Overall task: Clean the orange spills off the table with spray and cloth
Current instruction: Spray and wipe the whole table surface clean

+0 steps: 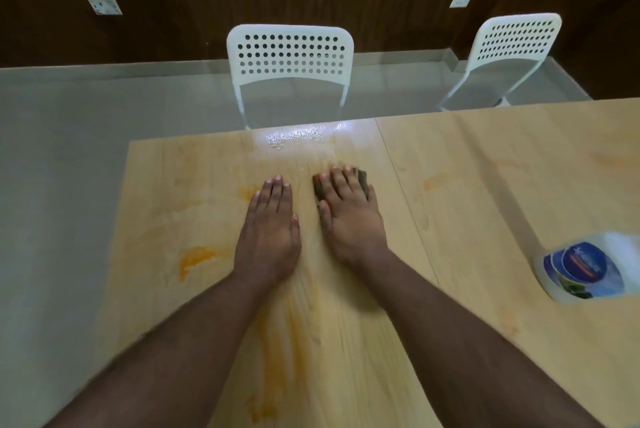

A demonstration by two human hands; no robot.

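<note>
— What do you see from where you stand?

— A person leans over a light wooden table (485,185), both bare forearms stretched out across it. The left hand (268,230) lies flat on the wood, fingers straight and close together, holding nothing. The right hand (349,216) presses flat on a dark cloth (361,175), fingers straight on top of it; only the edges of the cloth show past the fingertips and beside the forefinger. I would not call that a grip; the fingers are not curled round it.

— And the spills?

— Orange marks all over. A bright orange smear (194,259) sits to the left of the left wrist, near the table's left edge. A smaller orange patch (247,192) touches the left hand's little-finger side. A long, faint orange streak (277,351) runs between the two forearms toward the near edge. A pale orange mark (434,182) lies right of the seam in the tabletop, well apart from the right hand.

— Where is the spray?

— A white bottle with a blue label (585,268) lies on its side at the far right of the table, well apart from both hands; it is blurred and I cannot make out its nozzle.

— Anything else?

— A wet, shiny patch (294,135) glints at the far edge, just beyond the cloth. Behind it stands a white perforated chair (290,53), with a second chair (512,43) to the right, on a pale floor before a dark wood-panelled wall.
</note>
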